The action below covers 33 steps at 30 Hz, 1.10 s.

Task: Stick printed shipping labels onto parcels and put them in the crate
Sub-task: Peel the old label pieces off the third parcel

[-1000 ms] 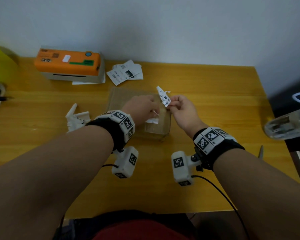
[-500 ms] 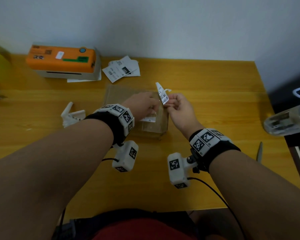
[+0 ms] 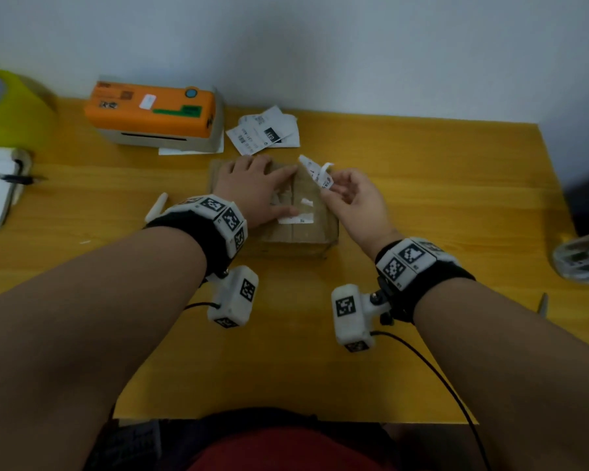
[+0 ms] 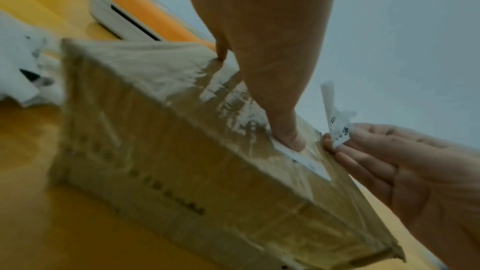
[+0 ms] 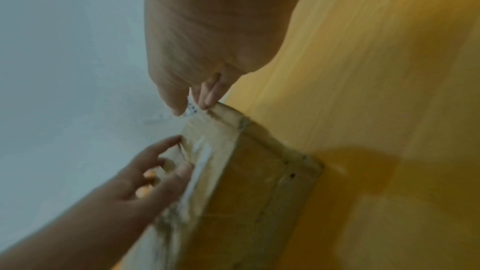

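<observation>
Cardboard parcel [image 3: 296,212], left hand [image 3: 252,188] now spread flat on it

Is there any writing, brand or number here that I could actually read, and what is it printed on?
None can be read for certain.
Orange printer: stickers and codes, too small.
Loose labels: barcodes and print, blurred.
Label pinched by the right hand: dark marks, illegible.
Parcel under the left hand: white strip, unreadable.

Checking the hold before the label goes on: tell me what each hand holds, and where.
Right hand pinches the label at its lower end. Left hand holds nothing; it lies flat on the parcel.
</observation>
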Each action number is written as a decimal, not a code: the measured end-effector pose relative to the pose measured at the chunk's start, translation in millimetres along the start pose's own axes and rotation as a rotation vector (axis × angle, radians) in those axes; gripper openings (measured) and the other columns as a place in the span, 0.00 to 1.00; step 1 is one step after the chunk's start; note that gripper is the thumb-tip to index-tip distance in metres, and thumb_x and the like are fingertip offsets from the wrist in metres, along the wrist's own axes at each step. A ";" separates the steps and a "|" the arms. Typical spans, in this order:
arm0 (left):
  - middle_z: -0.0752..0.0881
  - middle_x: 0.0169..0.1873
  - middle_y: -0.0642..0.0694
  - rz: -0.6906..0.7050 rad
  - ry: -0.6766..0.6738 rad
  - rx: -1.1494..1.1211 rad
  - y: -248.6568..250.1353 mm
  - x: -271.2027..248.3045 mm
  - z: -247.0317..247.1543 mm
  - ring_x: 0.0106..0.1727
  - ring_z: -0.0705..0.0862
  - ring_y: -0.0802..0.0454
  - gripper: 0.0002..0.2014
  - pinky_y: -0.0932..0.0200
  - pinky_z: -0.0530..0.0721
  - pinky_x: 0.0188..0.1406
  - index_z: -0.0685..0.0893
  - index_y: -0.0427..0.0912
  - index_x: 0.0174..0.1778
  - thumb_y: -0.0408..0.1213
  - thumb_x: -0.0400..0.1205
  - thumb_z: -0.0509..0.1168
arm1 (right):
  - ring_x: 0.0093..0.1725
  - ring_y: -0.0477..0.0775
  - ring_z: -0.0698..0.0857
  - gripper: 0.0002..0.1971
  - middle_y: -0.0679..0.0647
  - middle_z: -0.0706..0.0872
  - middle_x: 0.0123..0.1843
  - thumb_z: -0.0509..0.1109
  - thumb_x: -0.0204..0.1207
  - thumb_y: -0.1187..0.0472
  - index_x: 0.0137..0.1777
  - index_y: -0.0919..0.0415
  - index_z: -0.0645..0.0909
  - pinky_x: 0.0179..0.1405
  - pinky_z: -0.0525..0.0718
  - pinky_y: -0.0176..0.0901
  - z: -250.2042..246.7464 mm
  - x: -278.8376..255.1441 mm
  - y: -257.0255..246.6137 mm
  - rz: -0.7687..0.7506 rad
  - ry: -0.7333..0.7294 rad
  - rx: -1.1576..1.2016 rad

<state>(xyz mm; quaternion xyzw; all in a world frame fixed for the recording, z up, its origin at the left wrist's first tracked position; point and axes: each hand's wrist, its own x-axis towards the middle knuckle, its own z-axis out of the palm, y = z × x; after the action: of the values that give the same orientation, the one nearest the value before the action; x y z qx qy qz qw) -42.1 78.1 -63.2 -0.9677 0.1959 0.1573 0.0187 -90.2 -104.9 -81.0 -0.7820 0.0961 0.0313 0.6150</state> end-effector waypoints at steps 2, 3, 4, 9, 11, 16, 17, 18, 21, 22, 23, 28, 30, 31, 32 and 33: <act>0.65 0.75 0.43 -0.103 0.016 0.024 -1.1 -1.3 -5.7 0.74 0.65 0.36 0.41 0.38 0.65 0.69 0.55 0.64 0.78 0.75 0.70 0.55 | 0.43 0.41 0.81 0.06 0.45 0.82 0.42 0.72 0.76 0.58 0.46 0.55 0.78 0.42 0.80 0.27 3.7 5.5 -9.2 -0.041 0.064 -0.097; 0.67 0.73 0.41 -0.159 0.008 0.028 -2.1 -1.8 -7.5 0.72 0.67 0.36 0.42 0.39 0.66 0.67 0.58 0.62 0.77 0.76 0.69 0.56 | 0.37 0.41 0.77 0.07 0.45 0.79 0.37 0.72 0.76 0.57 0.41 0.53 0.76 0.35 0.77 0.26 4.9 8.0 -12.8 -0.070 0.091 -0.134; 0.70 0.71 0.40 -0.212 -0.012 0.022 -3.5 -3.3 -9.1 0.70 0.70 0.35 0.42 0.40 0.68 0.66 0.62 0.59 0.75 0.76 0.68 0.56 | 0.34 0.42 0.74 0.10 0.45 0.76 0.35 0.72 0.76 0.57 0.38 0.51 0.74 0.32 0.74 0.28 5.5 10.0 -15.9 -0.092 0.100 -0.162; 0.82 0.60 0.41 -0.339 -0.118 -0.261 -12.0 -12.7 -2.4 0.58 0.82 0.42 0.36 0.49 0.82 0.54 0.74 0.44 0.65 0.70 0.73 0.58 | 0.34 0.46 0.72 0.13 0.48 0.74 0.36 0.71 0.76 0.64 0.39 0.48 0.71 0.34 0.73 0.36 3.9 14.5 -21.1 -0.045 -0.112 -0.275; 0.81 0.61 0.42 -0.344 -0.033 -0.363 -11.8 -17.0 -2.6 0.59 0.81 0.43 0.28 0.50 0.81 0.55 0.75 0.44 0.66 0.63 0.80 0.56 | 0.34 0.45 0.72 0.10 0.48 0.74 0.36 0.72 0.76 0.65 0.42 0.50 0.74 0.33 0.72 0.35 3.6 14.0 -23.6 -0.053 -0.205 -0.333; 0.82 0.52 0.50 -0.050 0.135 -0.774 -6.1 -28.5 -24.0 0.52 0.80 0.55 0.18 0.60 0.78 0.53 0.80 0.45 0.66 0.48 0.82 0.62 | 0.33 0.42 0.74 0.07 0.45 0.76 0.35 0.74 0.75 0.64 0.49 0.57 0.79 0.33 0.75 0.30 13.4 11.7 -37.9 -0.095 -0.299 -0.333; 0.83 0.51 0.51 0.000 0.094 -0.791 -5.7 -30.1 -26.4 0.52 0.81 0.56 0.19 0.61 0.78 0.53 0.80 0.45 0.66 0.47 0.81 0.65 | 0.33 0.41 0.75 0.07 0.45 0.77 0.35 0.74 0.75 0.63 0.50 0.57 0.80 0.32 0.77 0.29 15.6 10.9 -40.9 -0.084 -0.299 -0.293; 0.84 0.49 0.52 0.025 0.066 -0.789 -6.7 -30.3 -26.7 0.52 0.82 0.55 0.19 0.61 0.79 0.53 0.80 0.45 0.65 0.46 0.79 0.68 | 0.33 0.41 0.76 0.07 0.45 0.78 0.35 0.74 0.75 0.63 0.51 0.58 0.81 0.32 0.78 0.27 17.3 10.4 -43.8 -0.071 -0.299 -0.253; 0.85 0.48 0.50 0.032 0.078 -0.788 -11.4 -27.7 -23.7 0.51 0.83 0.52 0.16 0.60 0.81 0.51 0.84 0.44 0.60 0.43 0.77 0.70 | 0.38 0.40 0.83 0.08 0.47 0.86 0.40 0.73 0.76 0.64 0.53 0.60 0.82 0.38 0.80 0.28 19.6 9.5 -50.0 -0.040 -0.310 -0.173; 0.84 0.48 0.49 0.029 0.097 -0.786 -12.1 -26.7 -23.2 0.51 0.82 0.52 0.14 0.61 0.80 0.49 0.85 0.44 0.57 0.43 0.77 0.70 | 0.39 0.40 0.85 0.08 0.48 0.88 0.41 0.73 0.76 0.64 0.53 0.61 0.82 0.40 0.81 0.28 19.6 9.2 -51.7 -0.031 -0.319 -0.156; 0.82 0.49 0.49 0.023 0.120 -0.774 -12.1 -25.7 -23.2 0.50 0.80 0.53 0.13 0.63 0.78 0.47 0.86 0.44 0.55 0.44 0.77 0.71 | 0.40 0.39 0.86 0.08 0.48 0.89 0.42 0.73 0.76 0.64 0.53 0.62 0.82 0.40 0.81 0.28 19.5 9.1 -53.3 -0.025 -0.329 -0.138; 0.83 0.45 0.49 0.021 0.123 -0.869 -11.3 -23.5 -24.9 0.43 0.82 0.57 0.08 0.69 0.79 0.40 0.82 0.43 0.50 0.41 0.79 0.69 | 0.39 0.39 0.85 0.03 0.46 0.88 0.41 0.74 0.75 0.62 0.47 0.56 0.83 0.41 0.81 0.30 20.7 9.6 -59.8 -0.036 -0.313 -0.156; 0.86 0.42 0.47 0.002 0.122 -0.914 -11.7 -22.9 -24.1 0.45 0.84 0.52 0.05 0.59 0.84 0.46 0.82 0.41 0.48 0.38 0.80 0.67 | 0.41 0.43 0.81 0.04 0.48 0.84 0.44 0.74 0.75 0.61 0.42 0.52 0.82 0.40 0.78 0.33 22.1 11.0 -60.8 -0.084 -0.249 -0.268; 0.86 0.42 0.46 -0.011 0.126 -0.940 -11.6 -22.8 -23.8 0.45 0.85 0.50 0.05 0.56 0.86 0.48 0.83 0.39 0.48 0.36 0.81 0.67 | 0.41 0.44 0.80 0.05 0.49 0.82 0.45 0.73 0.75 0.61 0.41 0.51 0.80 0.38 0.77 0.32 23.1 12.1 -60.7 -0.109 -0.214 -0.332; 0.86 0.42 0.45 -0.028 0.129 -0.959 -11.8 -22.0 -23.5 0.46 0.86 0.49 0.05 0.55 0.86 0.49 0.83 0.38 0.49 0.35 0.81 0.66 | 0.41 0.45 0.80 0.05 0.50 0.81 0.45 0.72 0.76 0.61 0.41 0.51 0.80 0.37 0.77 0.33 24.5 13.0 -60.5 -0.117 -0.190 -0.367; 0.86 0.42 0.45 -0.045 0.128 -0.967 -11.8 -21.1 -23.9 0.46 0.86 0.48 0.05 0.55 0.86 0.49 0.82 0.38 0.50 0.34 0.81 0.65 | 0.42 0.46 0.81 0.04 0.50 0.82 0.44 0.71 0.77 0.62 0.43 0.53 0.80 0.37 0.78 0.34 26.1 13.9 -60.1 -0.115 -0.173 -0.375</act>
<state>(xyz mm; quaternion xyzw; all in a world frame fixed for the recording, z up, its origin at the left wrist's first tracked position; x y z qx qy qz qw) -48.9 94.5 -34.2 -0.8773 0.0803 0.1701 -0.4416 -63.4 -67.7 -32.3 -0.8814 -0.0095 0.0803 0.4653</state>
